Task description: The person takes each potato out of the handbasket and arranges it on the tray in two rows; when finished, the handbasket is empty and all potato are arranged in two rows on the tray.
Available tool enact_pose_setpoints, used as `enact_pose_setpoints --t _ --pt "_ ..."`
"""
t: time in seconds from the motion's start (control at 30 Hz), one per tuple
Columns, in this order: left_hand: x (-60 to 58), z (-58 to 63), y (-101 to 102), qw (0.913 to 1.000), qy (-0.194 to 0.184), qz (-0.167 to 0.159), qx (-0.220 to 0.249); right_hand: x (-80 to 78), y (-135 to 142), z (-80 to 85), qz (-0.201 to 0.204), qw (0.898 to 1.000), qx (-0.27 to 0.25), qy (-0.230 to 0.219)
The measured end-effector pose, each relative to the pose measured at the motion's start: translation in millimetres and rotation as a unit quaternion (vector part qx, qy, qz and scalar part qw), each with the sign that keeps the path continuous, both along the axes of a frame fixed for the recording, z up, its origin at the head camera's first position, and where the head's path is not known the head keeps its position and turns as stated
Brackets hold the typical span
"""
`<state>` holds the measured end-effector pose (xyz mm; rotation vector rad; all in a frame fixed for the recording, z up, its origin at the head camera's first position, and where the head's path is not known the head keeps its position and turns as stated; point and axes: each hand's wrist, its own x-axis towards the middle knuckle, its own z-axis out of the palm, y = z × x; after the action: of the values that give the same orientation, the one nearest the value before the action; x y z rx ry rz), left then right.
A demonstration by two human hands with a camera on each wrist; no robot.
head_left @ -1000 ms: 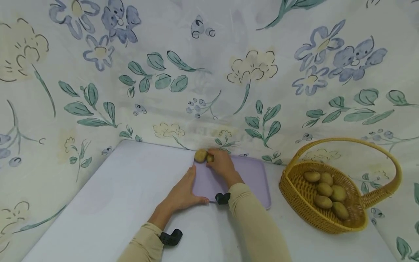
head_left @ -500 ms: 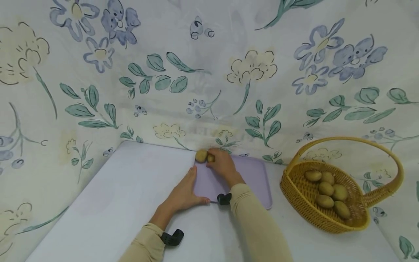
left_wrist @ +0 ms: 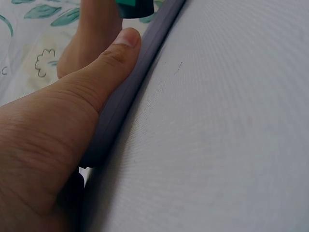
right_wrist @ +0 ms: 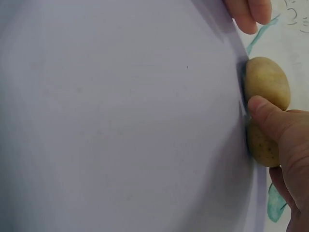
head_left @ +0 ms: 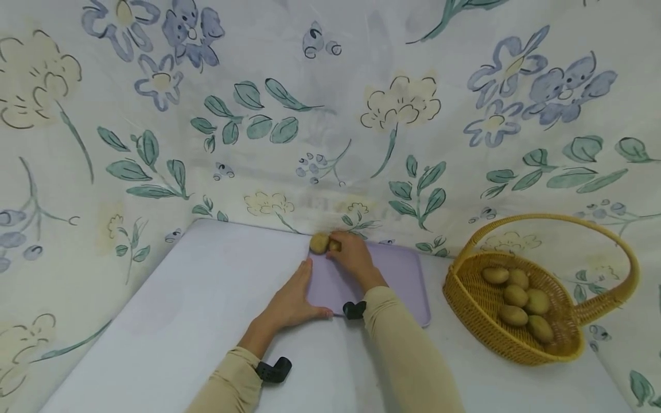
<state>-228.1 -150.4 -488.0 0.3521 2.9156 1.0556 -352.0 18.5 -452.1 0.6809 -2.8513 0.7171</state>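
A lilac tray (head_left: pixel 397 275) lies flat on the white table. Two potatoes sit side by side at its far left corner, against the back edge. My right hand (head_left: pixel 353 258) grips the right-hand potato (right_wrist: pixel 263 145), its thumb across the top in the right wrist view. The other potato (right_wrist: pixel 268 82) touches it and looks free of my fingers. Along the tray's left side rests my left hand (head_left: pixel 289 301), fingers straight and thumb stretched along the front edge. In the left wrist view the left thumb (left_wrist: pixel 104 70) lies against the tray rim (left_wrist: pixel 123 104).
A wicker basket (head_left: pixel 480 321) with a tall arched handle stands to the right of the tray, several potatoes (head_left: pixel 513 315) inside it. Floral cloth (head_left: pixel 310 143) hangs behind the table (head_left: pixel 206 298). Each wrist carries a small black camera.
The head view has shifted very slightly. Both hands, the two potatoes and the tray keep their places, with the right hand's hold unchanged.
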Motion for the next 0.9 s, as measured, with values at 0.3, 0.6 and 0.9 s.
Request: enact_pose_setpoints --t 0.3,0.6,0.9 --pt "2.4 2.7 2 1.0 0.0 0.002 -0.004 -2.6 2 -4.7 0.003 1.0 0.008 0.006" --pt "3.7 0.2 1 0.9999 -0.003 0.006 -0.013 -0.4 9 -3.5 0.01 1.0 -0.01 -0.01" --pt "1.2 -0.2 0 0.9998 -0.007 0.001 -0.017 0.1 34 12.5 0.005 0.994 -0.105 -0.037"
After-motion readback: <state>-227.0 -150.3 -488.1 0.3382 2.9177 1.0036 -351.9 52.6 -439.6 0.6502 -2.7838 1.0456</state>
